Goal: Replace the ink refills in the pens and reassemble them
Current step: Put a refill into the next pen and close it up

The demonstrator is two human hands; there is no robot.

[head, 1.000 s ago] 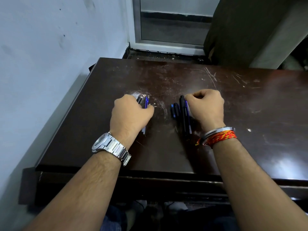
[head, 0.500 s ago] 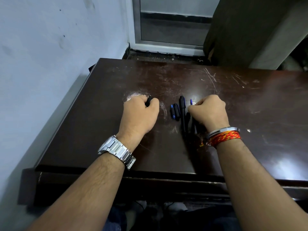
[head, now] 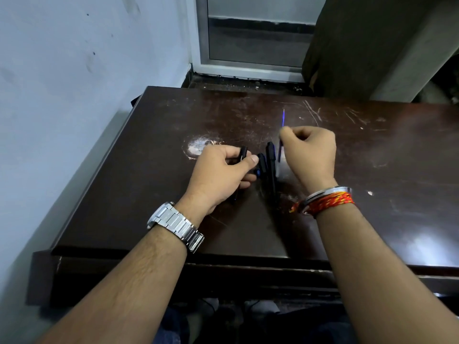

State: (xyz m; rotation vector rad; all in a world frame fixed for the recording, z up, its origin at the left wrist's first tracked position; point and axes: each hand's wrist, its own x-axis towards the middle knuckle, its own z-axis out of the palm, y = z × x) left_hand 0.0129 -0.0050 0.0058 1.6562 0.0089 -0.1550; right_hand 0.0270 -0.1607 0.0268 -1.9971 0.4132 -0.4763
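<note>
Head view, centre of the frame. Both hands, which 1 s earlier had rested knuckles-down on the table [head: 372,170] among the pen parts, had lifted clear of the surface. The left hand [head: 221,175] was curled around a black pen barrel [head: 243,153], thumb pressed on its side, the open end pointing toward the upper middle of the frame. The right hand [head: 310,155] was closed in a pinch on a thin blue refill [head: 283,117], which stood nearly upright; its tip rose above the knuckles and its lower length showed below the fist. Whether the remaining fingers held anything else could not be told.

Between the 2 hands, the leftover pen parts [head: 269,167] lay on the table: 1 long black piece and at least 1 shorter piece with a blue glint, partly hidden by the left thumb. Their exact number could not be told.

The change suggests that sorting had ended and assembly of 1 pen had begun: barrel and refill were each in hand but well apart and not aligned. The next step probably required tilting the refill and threading it into the barrel's open end; a slim, flexible rod is likely to bend if pushed off-axis.
</note>
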